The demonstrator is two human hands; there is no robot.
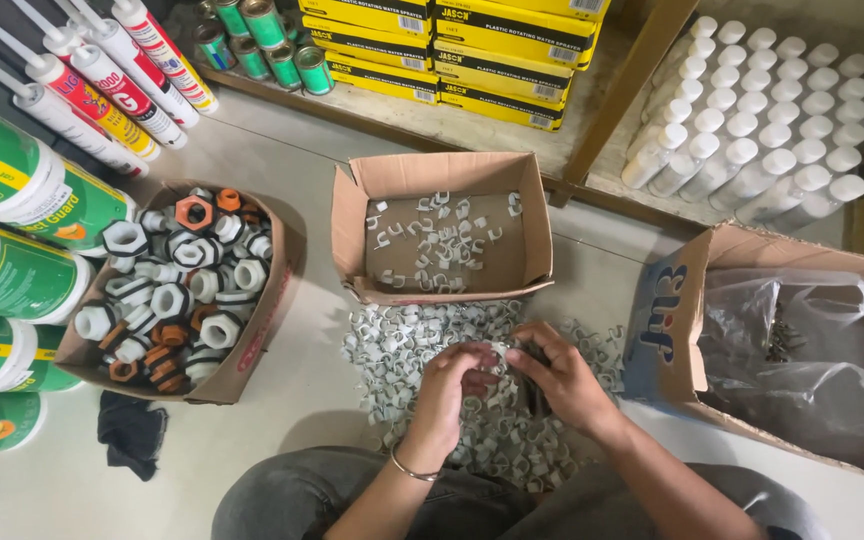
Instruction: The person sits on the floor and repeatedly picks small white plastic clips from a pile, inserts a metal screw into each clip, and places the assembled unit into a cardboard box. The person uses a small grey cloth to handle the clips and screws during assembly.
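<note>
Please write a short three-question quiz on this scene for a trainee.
1. True or false: both hands, the left hand and the right hand, meet over the heap of small white clips on the floor.
2. Which box sits directly beyond the heap? A) the open cardboard box with a few white clips inside B) the box of white and orange pipe fittings C) the box with clear plastic bags
3. Fill in: a thin ______ circles the left wrist.

Key
1. True; the fingers pinch a clip between them.
2. A
3. bangle
</note>
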